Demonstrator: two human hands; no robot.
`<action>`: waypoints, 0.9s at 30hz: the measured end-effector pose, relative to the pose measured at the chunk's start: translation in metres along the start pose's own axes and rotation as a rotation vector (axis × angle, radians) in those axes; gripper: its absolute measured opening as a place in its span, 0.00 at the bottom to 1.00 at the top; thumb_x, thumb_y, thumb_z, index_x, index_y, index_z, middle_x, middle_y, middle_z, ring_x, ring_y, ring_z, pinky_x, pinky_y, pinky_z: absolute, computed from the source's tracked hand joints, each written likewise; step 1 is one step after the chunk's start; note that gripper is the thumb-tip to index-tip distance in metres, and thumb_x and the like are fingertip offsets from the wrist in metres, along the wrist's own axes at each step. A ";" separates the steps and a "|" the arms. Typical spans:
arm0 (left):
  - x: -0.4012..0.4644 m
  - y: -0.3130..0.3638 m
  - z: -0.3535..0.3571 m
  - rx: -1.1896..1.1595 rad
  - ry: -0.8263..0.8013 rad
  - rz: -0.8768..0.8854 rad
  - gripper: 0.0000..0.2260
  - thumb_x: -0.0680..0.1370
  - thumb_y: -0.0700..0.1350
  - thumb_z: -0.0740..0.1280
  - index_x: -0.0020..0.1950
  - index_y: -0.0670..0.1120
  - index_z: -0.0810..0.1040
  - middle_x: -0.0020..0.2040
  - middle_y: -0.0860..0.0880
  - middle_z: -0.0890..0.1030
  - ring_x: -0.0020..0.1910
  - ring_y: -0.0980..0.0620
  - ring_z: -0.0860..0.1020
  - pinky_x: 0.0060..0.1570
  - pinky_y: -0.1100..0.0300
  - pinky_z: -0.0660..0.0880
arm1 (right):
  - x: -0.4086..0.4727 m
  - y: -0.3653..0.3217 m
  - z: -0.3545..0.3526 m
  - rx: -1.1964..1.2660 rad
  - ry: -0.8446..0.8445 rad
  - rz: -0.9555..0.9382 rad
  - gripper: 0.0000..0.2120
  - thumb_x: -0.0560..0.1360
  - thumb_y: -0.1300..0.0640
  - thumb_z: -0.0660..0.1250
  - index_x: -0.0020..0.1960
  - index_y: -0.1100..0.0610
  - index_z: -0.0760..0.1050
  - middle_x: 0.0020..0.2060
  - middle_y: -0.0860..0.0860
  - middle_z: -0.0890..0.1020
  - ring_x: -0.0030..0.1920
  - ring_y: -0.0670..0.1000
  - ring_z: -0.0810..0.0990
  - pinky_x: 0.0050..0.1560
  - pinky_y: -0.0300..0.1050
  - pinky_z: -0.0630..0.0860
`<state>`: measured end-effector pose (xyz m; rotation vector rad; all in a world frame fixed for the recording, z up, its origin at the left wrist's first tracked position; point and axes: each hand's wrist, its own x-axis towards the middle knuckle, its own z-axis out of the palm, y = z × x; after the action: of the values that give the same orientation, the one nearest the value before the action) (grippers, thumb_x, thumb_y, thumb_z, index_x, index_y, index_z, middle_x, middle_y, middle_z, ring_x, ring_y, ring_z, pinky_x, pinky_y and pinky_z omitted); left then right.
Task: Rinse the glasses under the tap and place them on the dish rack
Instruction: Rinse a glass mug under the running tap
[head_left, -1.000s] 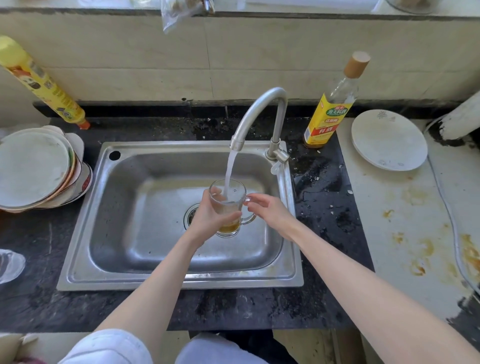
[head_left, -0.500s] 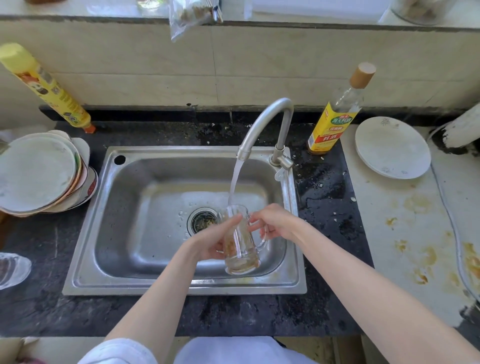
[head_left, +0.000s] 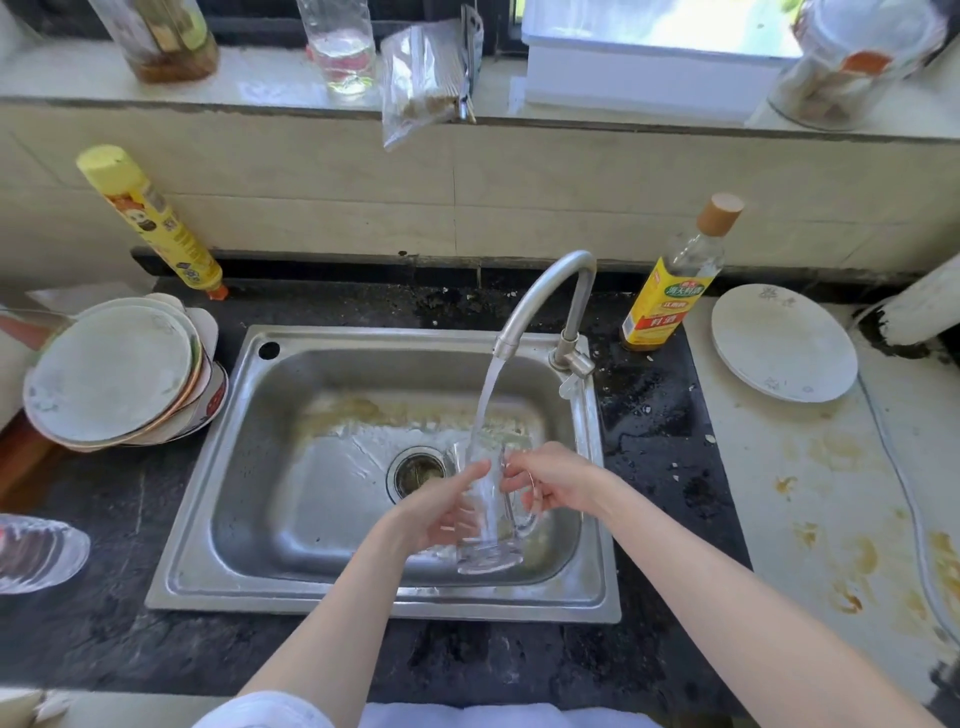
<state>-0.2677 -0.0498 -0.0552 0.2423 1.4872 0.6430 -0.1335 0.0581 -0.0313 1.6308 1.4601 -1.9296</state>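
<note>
Water streams from the tap (head_left: 545, 291) straight into the glass mug (head_left: 488, 514), held upright over the sink (head_left: 311, 467) just right of the drain (head_left: 417, 472). The left hand (head_left: 441, 512) wraps its fingers around the mug's body, and the right hand (head_left: 558, 483) curls its fingers at the handle side. Stacked plates (head_left: 114, 374) sit on the dark surface (head_left: 654, 415) to the left, a yellow-labelled bottle (head_left: 670, 280) behind the tap, a white plate (head_left: 782, 343) beyond it.
</note>
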 end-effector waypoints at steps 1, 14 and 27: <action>-0.001 -0.001 0.000 -0.004 0.008 0.054 0.26 0.69 0.64 0.69 0.57 0.46 0.73 0.52 0.44 0.78 0.47 0.48 0.78 0.52 0.54 0.79 | -0.001 0.000 -0.001 -0.002 -0.020 -0.020 0.17 0.79 0.50 0.62 0.59 0.63 0.73 0.56 0.56 0.80 0.26 0.47 0.72 0.29 0.39 0.72; 0.000 0.024 -0.007 0.178 0.158 0.456 0.30 0.63 0.54 0.77 0.60 0.54 0.68 0.57 0.47 0.78 0.57 0.51 0.77 0.58 0.55 0.73 | 0.005 -0.007 -0.025 0.019 -0.128 -0.371 0.25 0.74 0.48 0.68 0.69 0.52 0.70 0.57 0.49 0.79 0.38 0.46 0.74 0.50 0.41 0.75; 0.003 0.036 -0.008 0.290 0.199 0.630 0.29 0.69 0.41 0.75 0.64 0.50 0.64 0.57 0.54 0.75 0.58 0.60 0.73 0.53 0.68 0.69 | 0.013 -0.006 -0.031 0.175 -0.144 -0.456 0.23 0.71 0.54 0.72 0.65 0.51 0.74 0.62 0.47 0.78 0.65 0.50 0.74 0.71 0.51 0.65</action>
<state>-0.2845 -0.0207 -0.0389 0.9172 1.7017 0.9676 -0.1229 0.0899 -0.0357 1.2620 1.7609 -2.4187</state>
